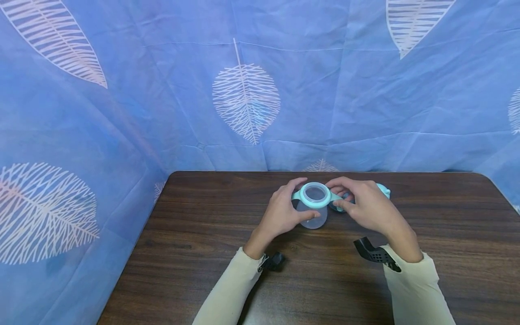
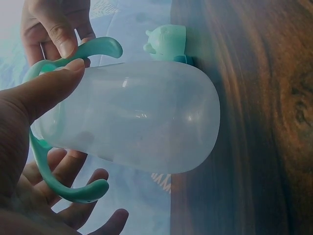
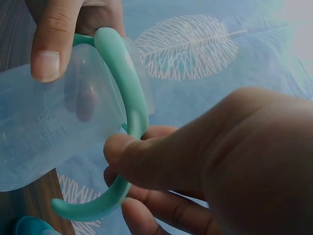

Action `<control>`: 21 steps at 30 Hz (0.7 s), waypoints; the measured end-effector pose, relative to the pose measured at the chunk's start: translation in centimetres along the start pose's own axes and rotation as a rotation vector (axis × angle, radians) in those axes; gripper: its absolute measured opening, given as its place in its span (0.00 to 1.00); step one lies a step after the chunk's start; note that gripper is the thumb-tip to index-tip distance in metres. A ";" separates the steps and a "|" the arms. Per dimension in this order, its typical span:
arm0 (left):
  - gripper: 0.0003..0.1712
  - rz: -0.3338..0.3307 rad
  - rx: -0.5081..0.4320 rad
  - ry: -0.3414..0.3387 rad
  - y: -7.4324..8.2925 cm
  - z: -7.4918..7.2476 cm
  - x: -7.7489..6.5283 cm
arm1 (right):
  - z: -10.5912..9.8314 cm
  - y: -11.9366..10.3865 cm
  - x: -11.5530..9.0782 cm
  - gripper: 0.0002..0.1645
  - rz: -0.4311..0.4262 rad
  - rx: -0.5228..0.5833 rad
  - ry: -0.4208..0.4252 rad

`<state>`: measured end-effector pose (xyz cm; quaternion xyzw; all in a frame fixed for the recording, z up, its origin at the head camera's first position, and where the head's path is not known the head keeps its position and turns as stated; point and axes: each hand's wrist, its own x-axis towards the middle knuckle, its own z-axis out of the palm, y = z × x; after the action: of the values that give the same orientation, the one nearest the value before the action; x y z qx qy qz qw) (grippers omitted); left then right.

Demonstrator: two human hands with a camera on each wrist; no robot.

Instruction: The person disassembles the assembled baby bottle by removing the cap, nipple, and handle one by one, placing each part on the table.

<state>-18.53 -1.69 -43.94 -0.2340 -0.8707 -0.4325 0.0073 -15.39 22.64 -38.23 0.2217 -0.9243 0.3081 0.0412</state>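
Observation:
A clear, frosted baby bottle (image 2: pixel 142 117) stands upright over the table between the two hands. Around its neck sits a mint-green handle ring (image 1: pixel 315 204) with two curved handles, and the bottle's mouth shows inside the ring from above. My left hand (image 1: pixel 282 210) holds the bottle's upper part, its thumb across the near side and its fingers spread round the far side by one handle. On the other side, my right hand (image 1: pixel 367 203) pinches the second handle (image 3: pixel 124 78) between thumb and fingers.
Behind the right hand on the table is a mint-green piece with small bumps like ears (image 2: pixel 167 41), with a darker teal part (image 3: pixel 34 226) by it. The dark wooden table (image 1: pixel 195 225) ends at a blue leaf-print cloth (image 1: pixel 300 113) hanging along its back and left.

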 end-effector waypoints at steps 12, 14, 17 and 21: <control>0.53 -0.018 0.004 0.009 0.2 0.1 0.0 | -0.2 -0.1 -0.1 0.24 0.005 0.008 -0.023; 0.53 -0.018 0.004 0.012 0.3 0.1 -0.1 | -0.2 -0.1 -0.1 0.24 0.009 0.007 -0.027; 0.53 -0.017 0.003 0.017 0.4 0.1 -0.1 | -0.3 -0.2 -0.1 0.24 0.014 0.011 -0.034; 0.53 -0.017 0.004 0.020 0.4 0.0 -0.2 | -0.3 -0.2 -0.1 0.24 0.018 0.015 -0.038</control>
<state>-18.19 -1.55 -43.72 -0.2222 -0.8734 -0.4331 0.0130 -15.26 22.65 -37.89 0.2195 -0.9245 0.3111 0.0193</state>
